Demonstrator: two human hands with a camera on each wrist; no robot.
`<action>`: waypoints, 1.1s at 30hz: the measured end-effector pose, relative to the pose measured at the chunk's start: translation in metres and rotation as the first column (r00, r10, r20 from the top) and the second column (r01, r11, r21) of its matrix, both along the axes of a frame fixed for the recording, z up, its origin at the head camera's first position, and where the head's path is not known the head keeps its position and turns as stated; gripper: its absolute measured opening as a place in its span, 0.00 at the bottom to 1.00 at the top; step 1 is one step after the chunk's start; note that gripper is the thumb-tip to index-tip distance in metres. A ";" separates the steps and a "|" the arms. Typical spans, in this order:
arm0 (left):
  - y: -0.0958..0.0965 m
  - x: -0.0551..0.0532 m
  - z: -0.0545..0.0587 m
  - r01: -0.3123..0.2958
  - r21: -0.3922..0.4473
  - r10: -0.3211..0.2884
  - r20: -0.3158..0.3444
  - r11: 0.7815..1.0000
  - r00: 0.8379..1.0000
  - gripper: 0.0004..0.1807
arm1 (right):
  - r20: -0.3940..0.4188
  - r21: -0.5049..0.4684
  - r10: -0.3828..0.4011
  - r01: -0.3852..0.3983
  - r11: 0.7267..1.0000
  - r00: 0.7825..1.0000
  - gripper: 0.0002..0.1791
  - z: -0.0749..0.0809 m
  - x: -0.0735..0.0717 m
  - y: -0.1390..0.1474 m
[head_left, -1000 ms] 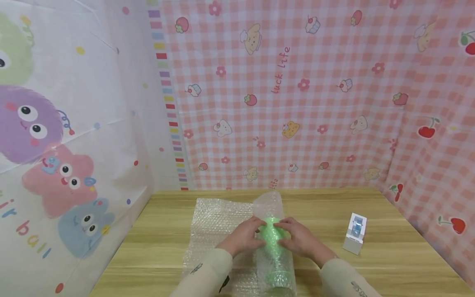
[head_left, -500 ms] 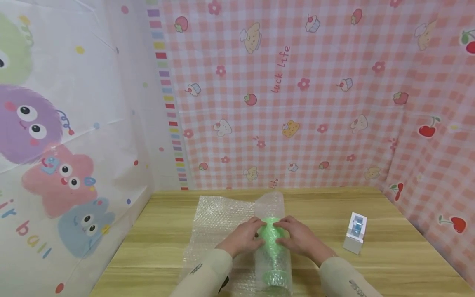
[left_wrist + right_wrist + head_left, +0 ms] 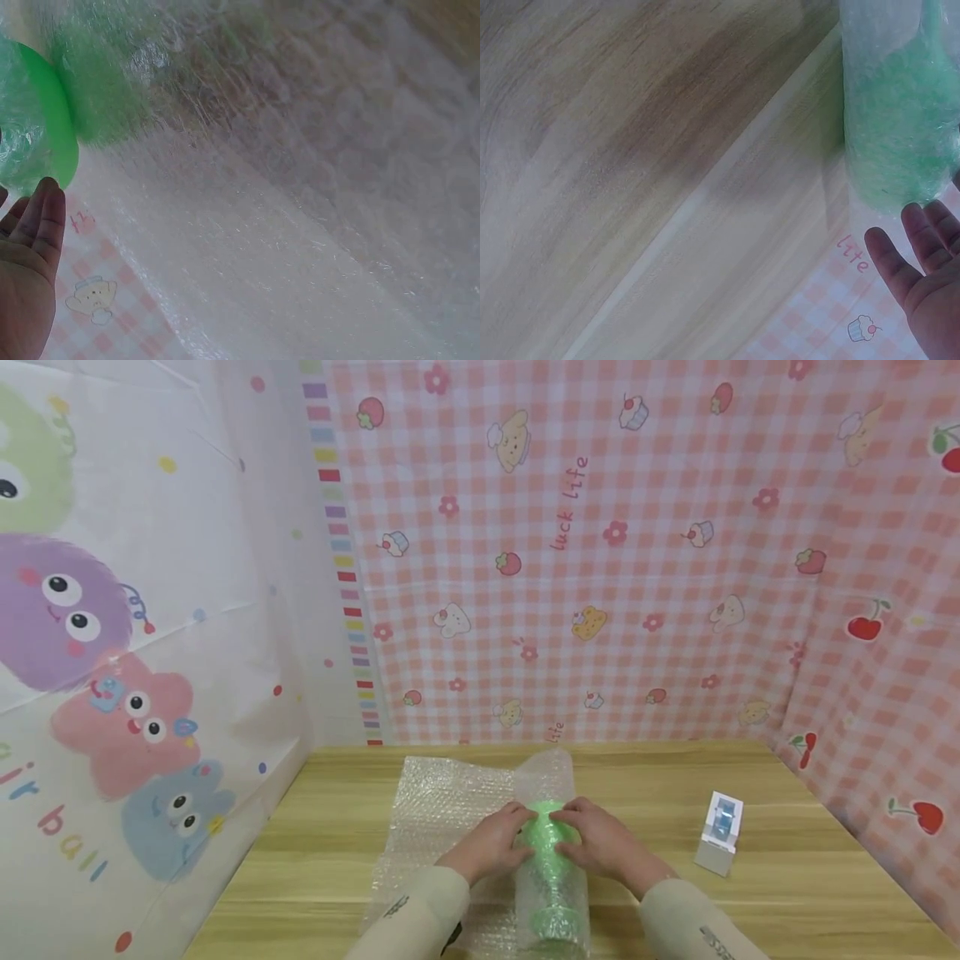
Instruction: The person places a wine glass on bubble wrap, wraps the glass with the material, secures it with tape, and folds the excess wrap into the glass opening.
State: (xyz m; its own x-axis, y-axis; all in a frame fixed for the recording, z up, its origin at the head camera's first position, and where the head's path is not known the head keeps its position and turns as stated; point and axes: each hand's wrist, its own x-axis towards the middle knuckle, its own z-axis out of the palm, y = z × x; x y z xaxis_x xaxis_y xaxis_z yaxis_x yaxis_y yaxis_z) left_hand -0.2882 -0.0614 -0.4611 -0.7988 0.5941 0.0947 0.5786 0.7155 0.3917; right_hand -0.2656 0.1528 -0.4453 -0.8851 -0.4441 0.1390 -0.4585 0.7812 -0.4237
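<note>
A green goblet-shaped thing (image 3: 550, 843), wide at the far end and narrow near its middle, lies inside a clear bubble wrap roll (image 3: 551, 893). My left hand (image 3: 491, 842) holds the roll's left side near the far end, thumb towards me. From the right, my right hand (image 3: 603, 843) grips it at the same height, fingertips curving over the top. In the left wrist view, the left fingers (image 3: 46, 214) reach the bright green rim (image 3: 67, 150). The right fingers (image 3: 922, 236) touch the wrapped green end (image 3: 896, 161) in the right wrist view.
Loose bubble wrap (image 3: 435, 802) spreads flat to the left of the roll on the wooden table (image 3: 285, 860). A small white tape dispenser (image 3: 720, 831) with blue tape stands at the right. Printed cloth (image 3: 525, 610) hangs behind the table and along both sides.
The roll's near end has swung slightly left, and the loose sheet's far left corner has shifted a little right. Both hands stay in nearly the same place.
</note>
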 end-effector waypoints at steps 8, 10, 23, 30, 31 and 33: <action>-0.001 0.003 -0.002 -0.037 0.016 0.036 0.032 0.999 0.999 0.32 | -0.011 0.018 0.012 -0.012 1.000 1.000 0.26 0.002 0.001 -0.002; 0.001 0.004 -0.003 -0.059 0.020 0.058 0.040 0.998 0.997 0.34 | -0.016 0.020 0.014 -0.014 1.000 1.000 0.26 0.003 0.001 -0.003; -0.012 0.009 -0.009 -0.135 0.037 0.131 0.105 0.990 0.986 0.22 | -0.026 0.036 0.015 -0.014 0.999 1.000 0.26 0.005 0.002 -0.005; -0.017 0.015 -0.013 -0.165 -0.223 0.195 0.117 0.961 0.974 0.22 | -0.052 0.038 0.032 -0.030 0.999 0.998 0.27 0.004 0.003 -0.003; -0.017 0.016 -0.014 -0.163 -0.268 0.197 0.106 0.949 0.975 0.22 | -0.053 0.040 0.030 -0.028 0.999 0.998 0.27 0.004 0.003 -0.003; -0.017 0.018 -0.015 -0.162 -0.328 0.202 0.089 0.931 0.975 0.23 | -0.050 0.044 0.020 -0.018 0.999 0.999 0.28 0.004 0.003 -0.003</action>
